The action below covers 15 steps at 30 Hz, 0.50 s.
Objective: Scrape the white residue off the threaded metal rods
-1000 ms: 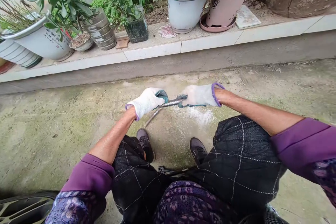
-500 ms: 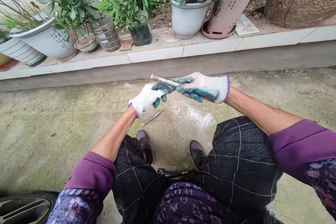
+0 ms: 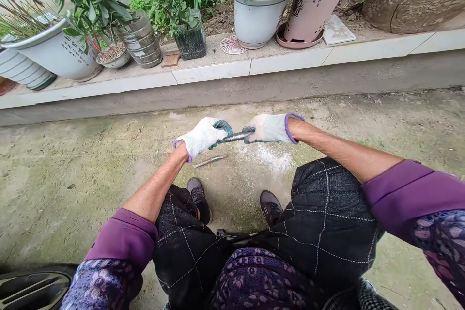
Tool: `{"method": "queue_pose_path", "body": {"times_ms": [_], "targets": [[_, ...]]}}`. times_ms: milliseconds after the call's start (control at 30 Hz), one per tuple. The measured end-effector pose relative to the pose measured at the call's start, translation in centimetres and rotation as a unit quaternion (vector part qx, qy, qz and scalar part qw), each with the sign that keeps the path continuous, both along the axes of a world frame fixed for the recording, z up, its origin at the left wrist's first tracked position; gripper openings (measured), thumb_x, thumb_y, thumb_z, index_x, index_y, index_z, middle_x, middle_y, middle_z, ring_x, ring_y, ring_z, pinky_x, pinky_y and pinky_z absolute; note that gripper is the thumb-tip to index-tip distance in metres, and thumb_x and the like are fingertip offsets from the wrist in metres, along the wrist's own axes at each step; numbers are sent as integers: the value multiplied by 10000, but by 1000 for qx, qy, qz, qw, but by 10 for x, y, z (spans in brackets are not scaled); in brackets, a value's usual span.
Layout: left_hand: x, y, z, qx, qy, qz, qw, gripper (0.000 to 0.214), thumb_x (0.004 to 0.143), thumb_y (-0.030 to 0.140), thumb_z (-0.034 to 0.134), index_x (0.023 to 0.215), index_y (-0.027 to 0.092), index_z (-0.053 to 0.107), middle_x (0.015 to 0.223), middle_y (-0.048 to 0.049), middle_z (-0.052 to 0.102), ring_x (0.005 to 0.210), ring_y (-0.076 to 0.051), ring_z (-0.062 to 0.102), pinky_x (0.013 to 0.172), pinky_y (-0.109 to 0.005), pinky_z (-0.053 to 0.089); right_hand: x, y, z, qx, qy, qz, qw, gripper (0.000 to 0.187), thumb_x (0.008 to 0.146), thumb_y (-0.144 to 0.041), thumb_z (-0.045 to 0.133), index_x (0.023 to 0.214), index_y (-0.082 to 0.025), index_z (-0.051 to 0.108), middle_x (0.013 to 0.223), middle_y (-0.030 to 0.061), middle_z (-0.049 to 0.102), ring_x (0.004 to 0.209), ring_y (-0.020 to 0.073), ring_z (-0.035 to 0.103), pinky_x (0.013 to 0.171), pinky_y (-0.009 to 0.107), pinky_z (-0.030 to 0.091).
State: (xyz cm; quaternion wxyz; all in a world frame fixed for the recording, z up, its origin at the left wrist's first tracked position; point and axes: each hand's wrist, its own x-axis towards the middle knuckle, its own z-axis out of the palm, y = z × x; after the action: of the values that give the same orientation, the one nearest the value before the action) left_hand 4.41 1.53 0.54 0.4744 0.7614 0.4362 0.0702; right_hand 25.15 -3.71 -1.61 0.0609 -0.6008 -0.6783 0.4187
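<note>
Both my hands wear white knit gloves with green palms. My left hand (image 3: 203, 136) is closed round one end of a short silvery metal rod (image 3: 234, 136), held level above the concrete ground. My right hand (image 3: 271, 128) is closed round the rod's other end. Only the middle of the rod shows between the gloves. A second thin metal rod (image 3: 209, 161) lies on the ground just below my left hand. A patch of white powder (image 3: 274, 159) marks the concrete under my right hand. My knees and two dark shoes (image 3: 271, 206) are below.
A raised tiled ledge (image 3: 210, 70) runs across the far side, carrying several potted plants: a white pot (image 3: 256, 19), a dark pot (image 3: 189, 41), a cut plastic bottle (image 3: 141, 43). A dark plastic object (image 3: 32, 288) sits at the bottom left.
Half a second ago the rod was raised and tilted, mostly in my right hand. Now both hands have come down and hold it level by its ends.
</note>
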Motion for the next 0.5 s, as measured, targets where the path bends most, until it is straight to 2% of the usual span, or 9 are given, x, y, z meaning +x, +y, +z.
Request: {"method": "queue_pose_path", "body": {"times_ms": [100,167,333,433,500], "targets": [[-1,1,0,-16,-30,13,999,133,707,184,649,801,198,743,560,-4,642,383,-67,409,360,-209,254,5,7,3,74,-98,-5,992,144,766,-304,625,779,-176,690,538,-25,523,472,99,434,459,255,292],[-1,1,0,-33,-50,20,998,148,717,195,658,838,194,743,566,-1,638,379,-65,408,355,-205,270,7,7,8,96,-90,-47,990,197,794,-332,615,869,-172,701,572,-22,537,484,95,447,470,246,319],[0,0,3,-65,-89,15,994,225,769,229,623,952,153,729,572,19,601,365,-53,402,339,-193,319,4,-1,26,72,16,-173,982,257,807,-360,657,964,-159,686,564,-29,519,427,77,422,390,228,325],[-1,2,2,-71,-105,8,992,260,803,225,598,1012,134,722,628,2,640,363,-42,408,340,-186,330,2,-6,32,43,128,-206,969,275,805,-379,695,956,-150,672,553,-38,491,409,65,392,343,217,319],[-1,4,1,-78,-111,1,991,260,809,218,593,1014,124,721,692,-21,677,373,-42,431,344,-185,345,2,-9,35,20,211,-205,955,308,806,-400,714,967,-142,666,539,-48,470,399,58,374,326,211,317]]}}
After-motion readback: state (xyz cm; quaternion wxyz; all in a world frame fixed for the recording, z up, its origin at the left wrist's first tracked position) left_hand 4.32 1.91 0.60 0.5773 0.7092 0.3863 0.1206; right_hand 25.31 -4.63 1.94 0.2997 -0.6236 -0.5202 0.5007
